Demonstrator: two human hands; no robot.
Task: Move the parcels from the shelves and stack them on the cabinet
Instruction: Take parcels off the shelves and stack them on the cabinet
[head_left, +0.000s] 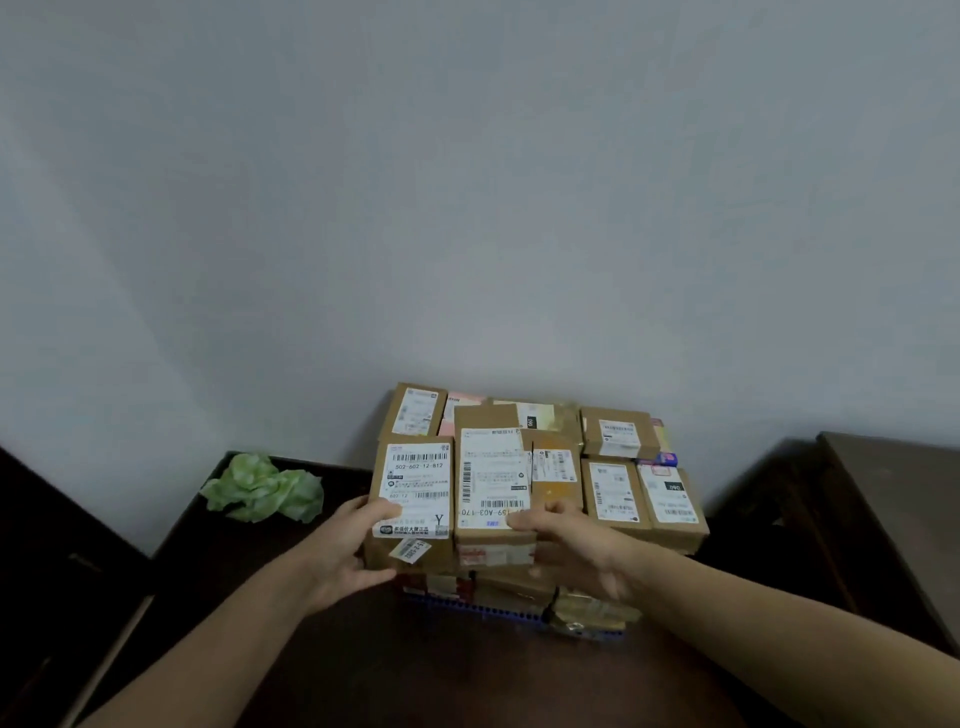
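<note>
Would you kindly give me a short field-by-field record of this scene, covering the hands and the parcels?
surface: dark wooden cabinet against a white wall
stack: cardboard parcels in layers, labels up
left hand: grips the left front parcel, thumb on top
right hand: grips the middle front parcel at its front edge
beside the stack: crumpled green item, to the left, apart

A plain storeroom: labelled cardboard parcels (524, 483) stacked on a dark cabinet (415, 675) against a bare wall (467, 208).
</note>
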